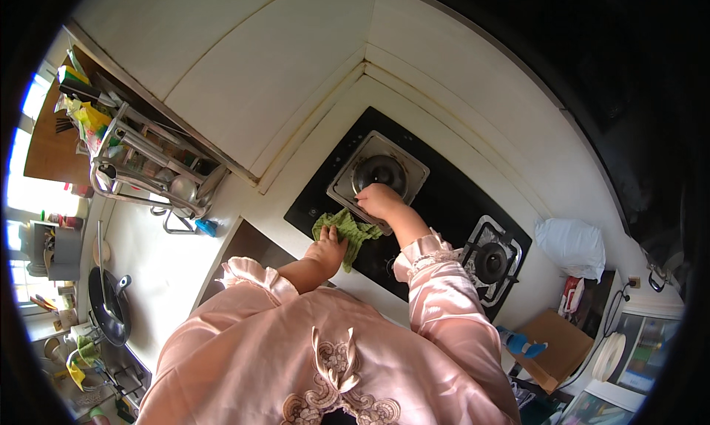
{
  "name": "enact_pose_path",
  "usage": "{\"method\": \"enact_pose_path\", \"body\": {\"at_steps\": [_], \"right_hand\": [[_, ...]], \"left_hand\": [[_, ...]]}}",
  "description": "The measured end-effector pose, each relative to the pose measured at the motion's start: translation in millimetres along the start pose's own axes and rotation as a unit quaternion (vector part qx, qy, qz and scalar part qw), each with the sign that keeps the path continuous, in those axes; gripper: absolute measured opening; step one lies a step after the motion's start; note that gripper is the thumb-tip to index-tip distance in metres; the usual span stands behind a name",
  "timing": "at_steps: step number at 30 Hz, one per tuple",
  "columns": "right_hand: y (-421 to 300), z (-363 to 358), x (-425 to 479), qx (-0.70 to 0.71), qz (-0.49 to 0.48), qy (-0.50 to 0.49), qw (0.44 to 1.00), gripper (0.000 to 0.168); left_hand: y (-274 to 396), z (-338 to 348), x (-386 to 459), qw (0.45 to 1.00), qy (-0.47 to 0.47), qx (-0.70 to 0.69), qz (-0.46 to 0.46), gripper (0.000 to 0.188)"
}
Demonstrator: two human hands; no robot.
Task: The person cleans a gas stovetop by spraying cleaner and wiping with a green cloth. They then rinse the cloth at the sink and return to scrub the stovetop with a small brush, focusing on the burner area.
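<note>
My left hand (326,253) presses on a crumpled green cloth (355,235) at the front left of a black gas hob (438,208), fingers spread over it. Part of the cloth lies against the near side of a square metal drip tray (419,172). My right hand (383,202) reaches over that tray, with its curled fingers at the near edge of the dark round burner (370,171). Whether those fingers grip anything is hidden. No pan support stands over this burner, while the right-hand burner (491,261) has a metal pan support (481,225) around it.
A metal rack with utensils (158,164) stands at the left, beside a blue object (206,227). A black wok (105,303) is farther left. White plastic bag (571,247), cardboard box (549,347) and blue bottle (518,342) are at the right. Pale wall panels (310,81) rise behind the hob.
</note>
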State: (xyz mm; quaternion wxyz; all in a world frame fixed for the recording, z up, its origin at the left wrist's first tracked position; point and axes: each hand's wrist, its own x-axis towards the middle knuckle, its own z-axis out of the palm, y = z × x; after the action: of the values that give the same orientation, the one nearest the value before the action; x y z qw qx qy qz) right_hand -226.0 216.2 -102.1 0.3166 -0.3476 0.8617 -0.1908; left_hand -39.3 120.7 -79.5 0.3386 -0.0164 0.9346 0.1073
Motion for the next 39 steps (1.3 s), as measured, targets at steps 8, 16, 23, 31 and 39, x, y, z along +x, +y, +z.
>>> {"method": "enact_pose_path", "body": {"at_steps": [8,16,23,31,39], "right_hand": [[-2.6,-6.0,2.5,0.042,0.035,-0.022,0.998,0.025],[-10.9,-36.1,-35.2,0.000,0.031,-0.003,1.000,0.024],[28.2,-50.0,-91.3,-0.197,-0.003,0.018,0.980,0.025],[35.3,-41.8,-89.9,-0.247,-0.001,-0.019,0.969,0.022],[39.4,-24.7,-89.6,-0.199,0.003,0.022,0.980,0.022]], "left_hand": [[-2.5,2.1,-0.5,1.000,0.006,0.002,0.000,0.066],[-7.2,1.5,-6.0,1.000,0.003,0.011,0.010,0.067],[-4.8,2.6,-2.3,1.000,0.008,0.011,0.022,0.055],[-4.1,4.5,-1.3,1.000,0.016,0.000,0.015,0.052],[-3.8,6.5,0.0,1.000,0.018,-0.007,0.009,0.051]]}}
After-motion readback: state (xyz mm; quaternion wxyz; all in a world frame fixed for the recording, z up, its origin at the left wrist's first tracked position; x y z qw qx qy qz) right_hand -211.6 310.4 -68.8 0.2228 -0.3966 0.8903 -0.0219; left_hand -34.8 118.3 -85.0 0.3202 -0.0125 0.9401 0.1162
